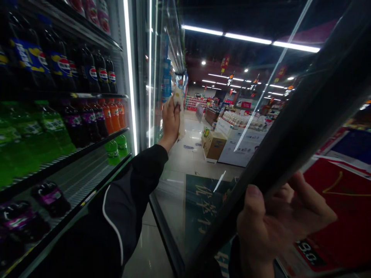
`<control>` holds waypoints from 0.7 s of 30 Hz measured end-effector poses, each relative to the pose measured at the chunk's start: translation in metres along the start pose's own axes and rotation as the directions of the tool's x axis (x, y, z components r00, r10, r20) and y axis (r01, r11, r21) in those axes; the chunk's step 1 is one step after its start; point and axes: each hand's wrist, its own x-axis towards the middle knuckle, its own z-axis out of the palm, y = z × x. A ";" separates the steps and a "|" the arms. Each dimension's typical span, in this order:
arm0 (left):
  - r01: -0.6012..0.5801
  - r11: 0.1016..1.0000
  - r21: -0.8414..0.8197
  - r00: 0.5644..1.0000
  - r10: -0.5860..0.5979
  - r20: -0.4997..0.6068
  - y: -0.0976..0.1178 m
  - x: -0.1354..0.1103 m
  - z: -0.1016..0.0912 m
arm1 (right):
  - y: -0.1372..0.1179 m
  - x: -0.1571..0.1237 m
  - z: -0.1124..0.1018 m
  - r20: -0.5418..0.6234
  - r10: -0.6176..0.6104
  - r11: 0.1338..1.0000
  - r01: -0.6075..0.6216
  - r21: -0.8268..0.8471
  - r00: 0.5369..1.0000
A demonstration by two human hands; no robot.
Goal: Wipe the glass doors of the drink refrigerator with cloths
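Note:
My left hand (171, 120) is raised at the middle of the view, shut on a crumpled white cloth (180, 116). The cloth seems pressed to the glass of a cooler door (159, 69), though the exact contact is hard to judge. My right hand (275, 220) grips the black frame (278, 154) of an open glass cooler door (261, 116) at the lower right. A black sleeve (116, 197) with a white stripe covers my left arm.
Shelves in the open cooler hold several bottles of Pepsi (59, 65) and green (52, 123), orange and dark soft drinks. Beyond lie a tiled store floor (185, 158), a cardboard box (213, 144), white display counters (237, 148) and hanging red signs.

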 end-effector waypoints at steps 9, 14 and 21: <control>-0.052 0.995 -0.086 0.998 0.050 -0.032 0.118 -0.027 -0.004 | -0.002 0.002 0.003 0.039 -0.099 0.995 0.099 0.010 0.994; -0.321 0.928 -0.191 0.928 0.348 0.132 0.233 -0.072 -0.027 | -0.003 0.000 0.005 0.036 -0.139 0.990 0.137 0.042 0.990; -0.531 0.833 -0.156 0.831 0.548 0.093 0.210 -0.057 -0.023 | -0.007 -0.002 0.002 0.049 -0.093 0.995 0.092 0.036 0.994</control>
